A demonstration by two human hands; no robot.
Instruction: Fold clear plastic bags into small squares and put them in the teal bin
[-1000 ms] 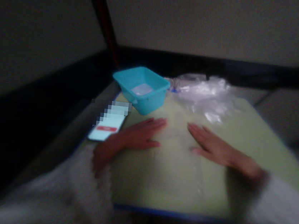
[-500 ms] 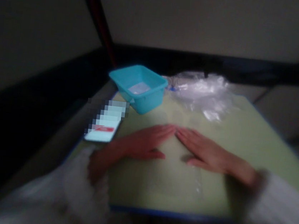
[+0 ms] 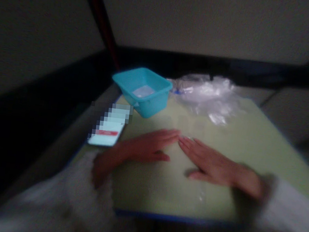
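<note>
My left hand point(image 3: 154, 144) lies flat, palm down, with its fingers stretched to the right and the thumb apart. From the other side my right hand point(image 3: 207, 161) lies flat too, and its fingertips meet or nearly meet those of the left. Beneath and in front of both hands is a thin clear plastic sheet or bag point(image 3: 182, 188), faint against the pale yellow-green tabletop point(image 3: 263, 143). Its outline is hard to make out in the dim, blurred picture.
A turquoise plastic basket point(image 3: 154, 105) with something whitish inside stands at the back left. Beside it lies a crumpled heap of clear plastic bags point(image 3: 212, 96). A lit phone point(image 3: 106, 136) rests at the table's left edge. Walls stand behind and to the left.
My right hand has slid slightly toward me and to the left. My left hand stays nearly in place, as do the basket, phone and plastic heap.
</note>
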